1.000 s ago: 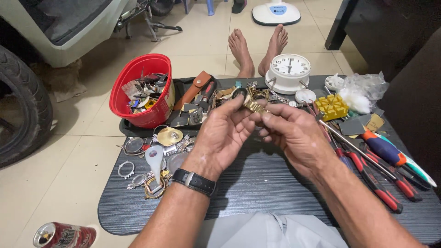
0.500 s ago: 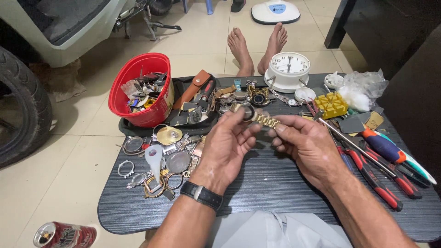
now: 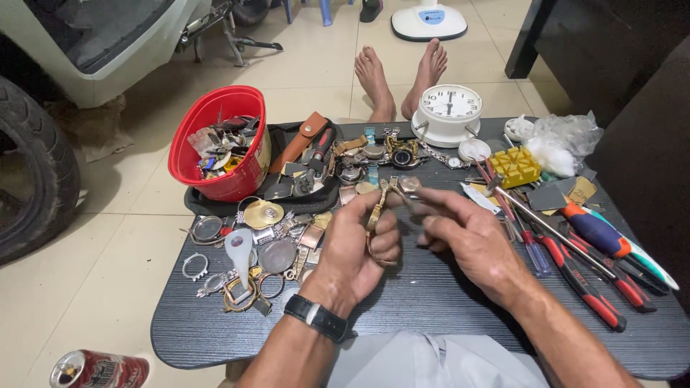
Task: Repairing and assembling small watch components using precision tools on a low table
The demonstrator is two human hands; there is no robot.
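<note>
A gold-coloured wristwatch [image 3: 382, 205] with a metal link band hangs upright between my two hands above the dark table [image 3: 424, 302]. My left hand [image 3: 356, 248], with a black watch on its wrist, curls around the lower part of the band. Fingers of my right hand [image 3: 467, 233] pinch the watch case at the top. Loose watch parts, cases and rings [image 3: 259, 251] lie on the table just left of my left hand.
A red bowl [image 3: 223, 140] of small parts stands at the back left on a black pouch [image 3: 287, 187]. A white alarm clock [image 3: 449, 111] sits at the back. Pliers and screwdrivers [image 3: 582, 244] lie right. Someone's bare feet [image 3: 402, 72] rest beyond the table. A drink can [image 3: 97, 370] lies on the floor.
The watch band went from stretched level between my hands to hanging upright. My left hand closed around its lower part, and my right hand shifted to the case on top.
</note>
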